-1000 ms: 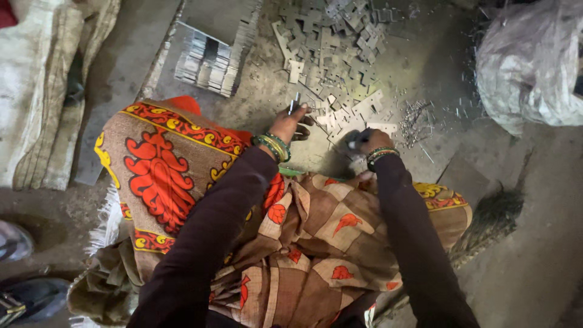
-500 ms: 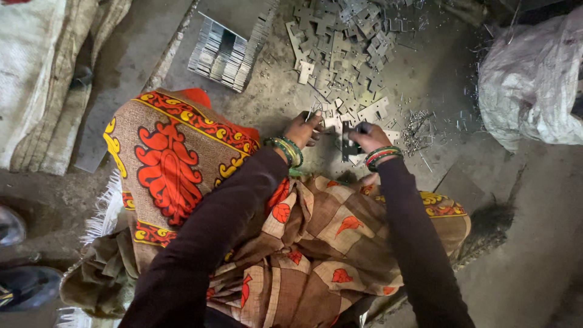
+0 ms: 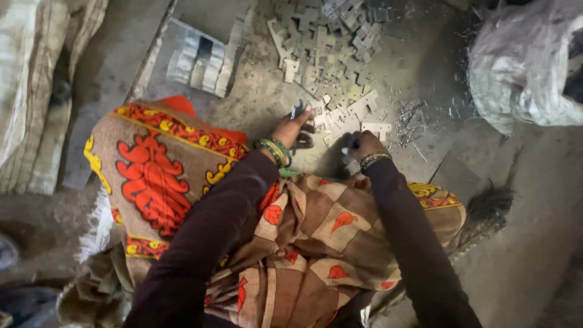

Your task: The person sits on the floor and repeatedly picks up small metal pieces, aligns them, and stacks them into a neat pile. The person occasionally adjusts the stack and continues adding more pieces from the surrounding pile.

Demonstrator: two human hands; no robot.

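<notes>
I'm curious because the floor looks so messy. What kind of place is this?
Probably a small floor-level metal workshop. A heap of flat stamped metal pieces covers the dusty concrete floor, neat stacks of the same pieces stand nearby, and small metal scraps lie beside the person's hands.

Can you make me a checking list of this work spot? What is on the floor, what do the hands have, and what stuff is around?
Surface: dusty grey floor, gritty.
Job's things: heap of flat notched metal pieces; some lie beside the hands.
Clutter: neat stacked rows of pieces; small metal scraps.
Grippers: left hand pinches a small metal piece in its fingers; right hand closed, contents unclear.
Cables: nothing seen.
Surroundings: white sack, broom, patterned cloth over the lap.
</notes>
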